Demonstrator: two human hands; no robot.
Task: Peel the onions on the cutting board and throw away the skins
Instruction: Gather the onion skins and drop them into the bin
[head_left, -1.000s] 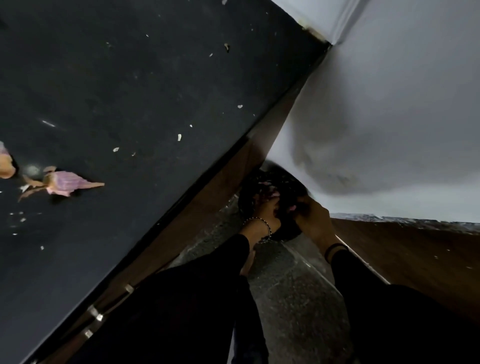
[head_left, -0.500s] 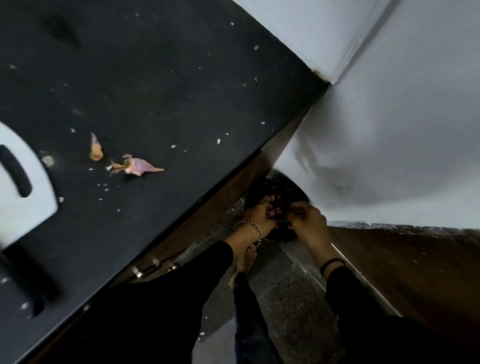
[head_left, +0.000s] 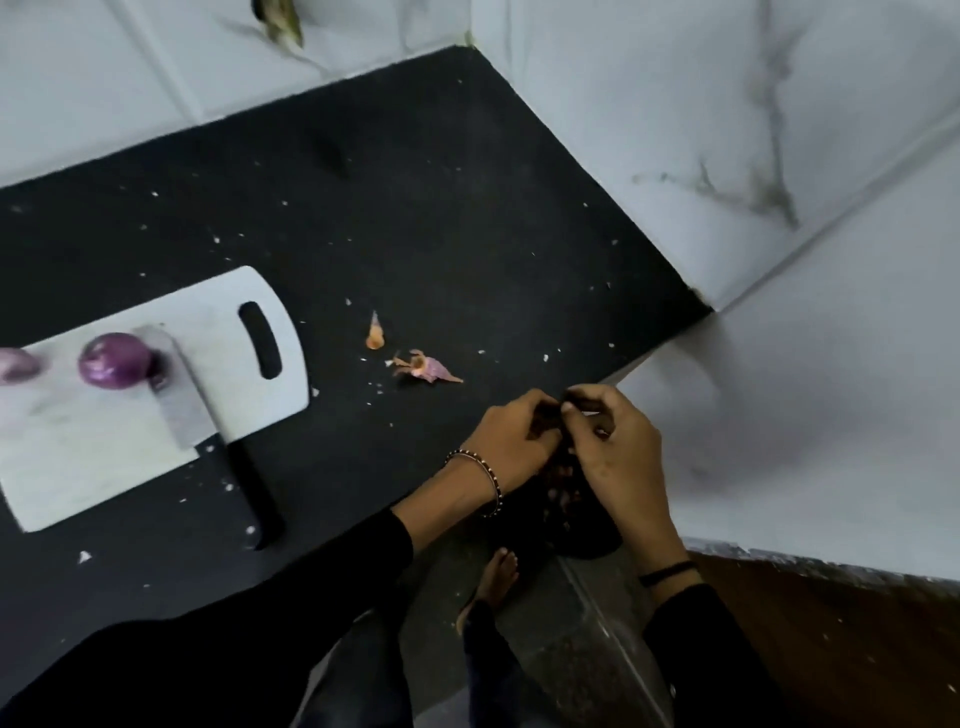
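Both hands meet just past the black counter's front edge, above a dark bin (head_left: 592, 540) on the floor with pinkish onion skins (head_left: 561, 486) inside. My left hand (head_left: 511, 441) and my right hand (head_left: 615, 457) have curled fingers, and their fingertips pinch a small dark scrap of onion skin (head_left: 548, 421) between them. On the white cutting board (head_left: 67, 457) at the left lie a peeled purple onion (head_left: 111, 361) and a second onion (head_left: 15, 364), cut off by the frame edge. Two skin scraps (head_left: 375, 338) (head_left: 426, 369) lie on the counter.
A cleaver (head_left: 182, 400) with a black handle (head_left: 257, 493) lies across the board's right side. Small white flecks dot the black counter (head_left: 467, 234). White tiled walls close the back and right. My bare foot (head_left: 496, 577) stands on the floor beside the bin.
The view has swung up and left, bringing the cutting board, onions and cleaver into sight. My hands have risen from inside the bin to counter-edge height, still together.
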